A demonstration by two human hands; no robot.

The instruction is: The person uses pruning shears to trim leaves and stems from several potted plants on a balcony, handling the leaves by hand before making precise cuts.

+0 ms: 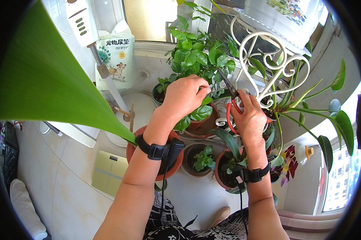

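My right hand [251, 117] grips scissors [230, 118] by their red handles. Their dark blades point up and left into the leaves of a bushy green potted plant [194, 57]. The blades look nearly together. My left hand [185, 94] is bent over just left of the scissors, thumb and fingertips drawn together beside the plant's lower stems. Whether a stem or leaf is pinched there is too small to tell. Below that hand, broad glossy leaves [200, 113] rise from a terracotta pot [215, 115], partly hidden by the hand and forearm.
A white scrolled metal stand [249, 66] holds a white planter [276, 24] close to my right hand. One huge leaf [54, 78] crosses the left foreground. Small potted plants [203, 159] stand below my hands. A pet-pad bag [116, 57] and a scale [108, 172] are at left.
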